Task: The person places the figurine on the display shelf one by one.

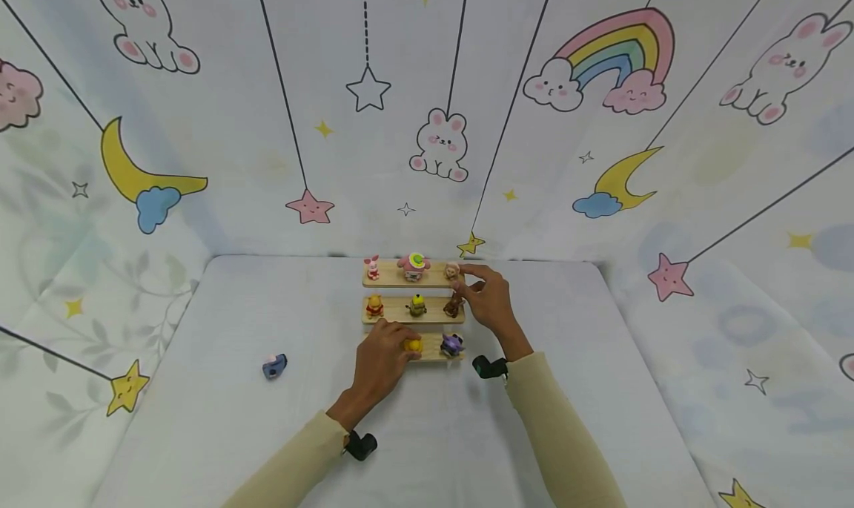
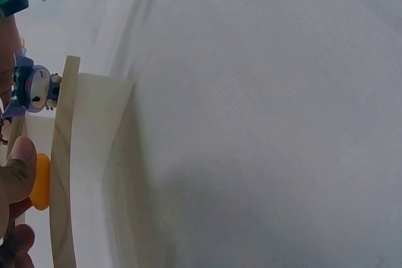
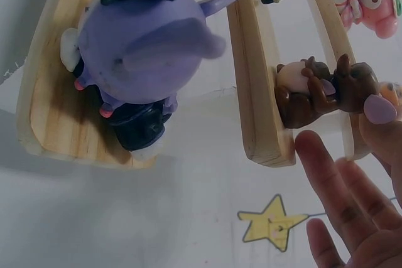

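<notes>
Three narrow wooden tiers carry small figurines. My left hand [image 1: 382, 360] is at the front tier [image 1: 432, 354], its thumb and fingers pinching a yellow figurine [image 1: 414, 344]; in the left wrist view only its orange-yellow side [image 2: 41, 182] shows. To its right stands a purple figurine with a dark hat [image 1: 451, 345]. My right hand [image 1: 490, 298] reaches the right end of the back tier [image 1: 394, 282], thumb and index finger about a small tan figurine [image 1: 452, 271]. Just below that hand, a brown figurine [image 1: 454, 305] sits on the middle tier [image 1: 435, 311].
A pink piglet figurine [image 1: 372, 268] and a pink figurine with a green-yellow top [image 1: 414, 265] stand on the back tier. The middle tier holds a bear in red [image 1: 375, 306] and a yellow-green figurine [image 1: 417, 305]. A blue figurine [image 1: 274, 366] lies apart on the white tabletop [image 1: 220, 419].
</notes>
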The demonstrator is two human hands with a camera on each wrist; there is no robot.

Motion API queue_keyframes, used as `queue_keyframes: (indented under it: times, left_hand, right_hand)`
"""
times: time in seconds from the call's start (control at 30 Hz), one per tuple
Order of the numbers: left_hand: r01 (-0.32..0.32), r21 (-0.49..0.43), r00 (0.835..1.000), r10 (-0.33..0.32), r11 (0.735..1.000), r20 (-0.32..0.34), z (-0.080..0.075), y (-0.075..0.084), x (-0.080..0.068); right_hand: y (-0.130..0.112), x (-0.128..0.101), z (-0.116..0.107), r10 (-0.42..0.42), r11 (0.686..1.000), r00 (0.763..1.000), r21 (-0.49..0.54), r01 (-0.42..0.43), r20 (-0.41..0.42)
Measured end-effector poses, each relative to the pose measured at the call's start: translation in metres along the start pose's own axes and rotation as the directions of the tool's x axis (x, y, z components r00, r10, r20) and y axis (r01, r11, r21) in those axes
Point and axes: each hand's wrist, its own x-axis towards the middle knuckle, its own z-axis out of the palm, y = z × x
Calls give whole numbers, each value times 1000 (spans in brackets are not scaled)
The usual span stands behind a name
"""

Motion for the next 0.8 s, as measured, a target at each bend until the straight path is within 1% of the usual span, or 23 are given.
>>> queue_keyframes:
  times: [0.17, 0.47, 0.8]
  left_hand:
    - [-2, -9, 1000, 2, 1000, -10, 1, 0, 0]
    - [-11, 40, 1000, 11, 999, 0, 3, 0, -1]
    - [-37, 59, 999, 39, 998, -24, 3, -2, -3]
  right_hand:
    - [1, 0, 0, 0, 1000, 1000, 0, 0, 2]
    - [2, 1, 0, 22, 1000, 1000, -10, -22, 3]
    - [2, 0, 0, 7, 1000, 1000, -11, -7, 2]
